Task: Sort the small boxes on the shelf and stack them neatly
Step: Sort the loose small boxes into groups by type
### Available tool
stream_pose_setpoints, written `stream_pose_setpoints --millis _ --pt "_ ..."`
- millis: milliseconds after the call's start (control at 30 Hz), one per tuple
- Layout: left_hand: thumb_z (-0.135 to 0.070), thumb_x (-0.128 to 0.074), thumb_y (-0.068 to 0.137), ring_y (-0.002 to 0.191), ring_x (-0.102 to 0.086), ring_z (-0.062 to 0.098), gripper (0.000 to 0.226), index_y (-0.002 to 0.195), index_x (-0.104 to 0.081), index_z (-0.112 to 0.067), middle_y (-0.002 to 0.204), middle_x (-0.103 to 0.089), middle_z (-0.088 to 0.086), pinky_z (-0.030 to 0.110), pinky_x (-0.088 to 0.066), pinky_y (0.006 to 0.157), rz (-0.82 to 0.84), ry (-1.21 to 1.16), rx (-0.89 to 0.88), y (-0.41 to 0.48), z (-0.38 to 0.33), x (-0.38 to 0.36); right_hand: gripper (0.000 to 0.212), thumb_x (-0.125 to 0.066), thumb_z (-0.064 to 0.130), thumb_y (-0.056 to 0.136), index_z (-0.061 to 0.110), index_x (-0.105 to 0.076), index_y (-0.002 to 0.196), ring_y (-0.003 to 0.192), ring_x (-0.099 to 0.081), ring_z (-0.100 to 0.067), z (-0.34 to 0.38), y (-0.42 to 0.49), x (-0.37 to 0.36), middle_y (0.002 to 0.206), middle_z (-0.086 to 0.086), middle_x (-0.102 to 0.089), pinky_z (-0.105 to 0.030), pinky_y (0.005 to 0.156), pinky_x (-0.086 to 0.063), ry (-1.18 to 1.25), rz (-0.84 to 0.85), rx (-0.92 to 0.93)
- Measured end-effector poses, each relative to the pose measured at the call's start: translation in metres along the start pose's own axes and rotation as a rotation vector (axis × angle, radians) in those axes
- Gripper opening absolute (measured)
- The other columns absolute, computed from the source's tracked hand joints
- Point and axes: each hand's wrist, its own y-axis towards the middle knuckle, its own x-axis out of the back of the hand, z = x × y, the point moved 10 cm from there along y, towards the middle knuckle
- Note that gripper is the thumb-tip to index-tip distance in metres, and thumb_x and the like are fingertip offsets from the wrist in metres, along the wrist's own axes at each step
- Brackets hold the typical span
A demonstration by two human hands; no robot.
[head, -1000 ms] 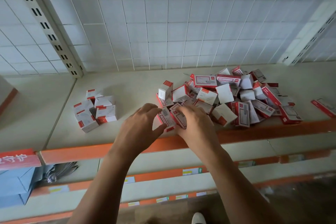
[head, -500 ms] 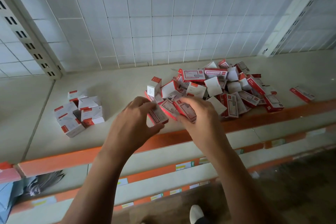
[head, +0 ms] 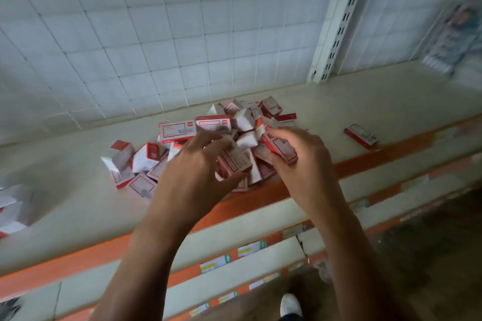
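Note:
A loose pile of small red-and-white boxes [head: 180, 131] lies on the cream shelf [head: 73, 206] near its orange front edge. My left hand [head: 194, 177] curls over the near side of the pile and holds one box [head: 234, 160] between thumb and fingers. My right hand [head: 300, 159] grips another box [head: 280, 147] lifted at the pile's right side. A small stacked group of boxes [head: 11, 208] sits at the far left edge, blurred and partly cut off. One box [head: 361, 135] lies alone to the right.
A white wire-grid back panel [head: 156, 34] stands behind the shelf, with a slotted upright post [head: 339, 28] at the right. A blurred packet [head: 453, 39] stands at the far right. Lower shelves with price labels [head: 250, 250] run below; a white shoe [head: 290, 305] is on the floor.
The view has swung right, so the pile sits more central and the stacked group has slid to the left edge. Both hands have moved further into the pile, each now holding a box.

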Motion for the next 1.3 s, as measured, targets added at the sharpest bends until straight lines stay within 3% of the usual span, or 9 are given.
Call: stream_pose_setpoints --millis 100,233,367,567,667,767,933,1133,1300 --pt "-0.044 -0.076 0.074 0.108 -0.06 0.022 0.057 0.124 -0.063 -0.019 0.126 -0.059 0.0 0.041 -0.055 0.08 0.038 0.011 -0.032 0.035 -0.049 -0.041 0.041 -0.074 0.017 0.083 0.017 -0.063 0.123 0.111 -0.058 -0.016 -0.062 0.014 0.034 0.123 0.003 -0.065 -0.028 0.093 -0.05 -0.04 0.015 -0.07" --pt "-0.045 -0.076 0.075 0.108 -0.059 0.019 0.057 0.124 -0.063 -0.019 0.128 -0.056 -0.002 0.04 -0.055 0.082 0.081 0.0 -0.051 0.073 -0.095 -0.088 0.041 -0.075 0.019 0.084 0.016 -0.064 0.124 0.109 -0.055 -0.014 -0.126 0.03 0.065 0.12 0.004 -0.065 -0.015 0.086 -0.044 -0.072 0.027 -0.132" --pt "-0.045 -0.073 0.078 0.11 -0.057 0.019 0.058 0.129 -0.06 -0.02 0.131 -0.053 -0.002 0.038 -0.053 0.086 0.125 -0.028 -0.037 0.102 -0.13 -0.135 0.039 -0.074 0.019 0.086 0.018 -0.065 0.123 0.105 -0.052 -0.014 -0.183 0.042 0.089 0.119 0.004 -0.065 -0.025 0.085 -0.049 -0.116 0.04 -0.174" --pt "-0.051 -0.065 0.083 0.113 -0.052 0.013 0.06 0.135 -0.051 -0.026 0.136 -0.045 -0.007 0.035 -0.052 0.09 0.242 0.022 -0.018 0.131 -0.159 -0.19 0.04 -0.07 0.017 0.088 0.016 -0.063 0.127 0.113 -0.051 -0.016 -0.246 0.05 0.105 0.124 0.002 -0.064 -0.018 0.084 -0.041 -0.181 0.109 -0.246" --pt "-0.051 -0.065 0.083 0.113 -0.053 0.013 0.06 0.135 -0.05 -0.027 0.136 -0.045 -0.007 0.035 -0.052 0.092 0.307 0.055 0.002 0.139 -0.158 -0.208 0.035 -0.067 0.018 0.09 0.016 -0.063 0.125 0.113 -0.052 -0.018 -0.263 0.054 0.101 0.122 0.002 -0.064 -0.021 0.085 -0.046 -0.174 0.151 -0.276" --pt "-0.053 -0.065 0.083 0.115 -0.053 0.014 0.063 0.138 -0.047 -0.028 0.138 -0.044 -0.006 0.033 -0.051 0.092 0.34 0.075 0.035 0.144 -0.152 -0.218 0.036 -0.065 0.023 0.093 0.016 -0.063 0.128 0.119 -0.047 -0.02 -0.268 0.057 0.096 0.132 0.0 -0.059 -0.015 0.084 -0.037 -0.177 0.224 -0.283" --pt "-0.05 -0.069 0.081 0.119 -0.053 0.017 0.064 0.137 -0.048 -0.028 0.139 -0.045 -0.006 0.032 -0.048 0.091 0.327 0.074 0.032 0.15 -0.157 -0.227 0.051 -0.06 0.042 0.094 0.021 -0.052 0.14 0.129 -0.038 -0.022 -0.26 0.049 0.08 0.15 -0.003 -0.041 -0.026 0.101 -0.038 -0.275 0.395 -0.226" --pt "-0.049 -0.069 0.082 0.118 -0.052 0.018 0.063 0.137 -0.049 -0.026 0.137 -0.047 -0.006 0.03 -0.047 0.09 0.316 0.07 0.031 0.166 -0.164 -0.237 0.051 -0.056 0.037 0.097 0.019 -0.047 0.144 0.135 -0.034 -0.019 -0.27 0.059 0.078 0.153 -0.002 -0.037 -0.028 0.106 -0.036 -0.234 0.401 -0.254" --pt "-0.052 -0.069 0.081 0.115 -0.054 0.019 0.064 0.135 -0.049 -0.025 0.133 -0.049 -0.004 0.037 -0.052 0.087 0.307 0.08 0.04 0.18 -0.165 -0.238 0.049 -0.058 0.033 0.096 0.017 -0.051 0.142 0.135 -0.034 -0.021 -0.275 0.076 0.078 0.152 -0.004 -0.038 -0.033 0.109 -0.035 -0.234 0.391 -0.251"
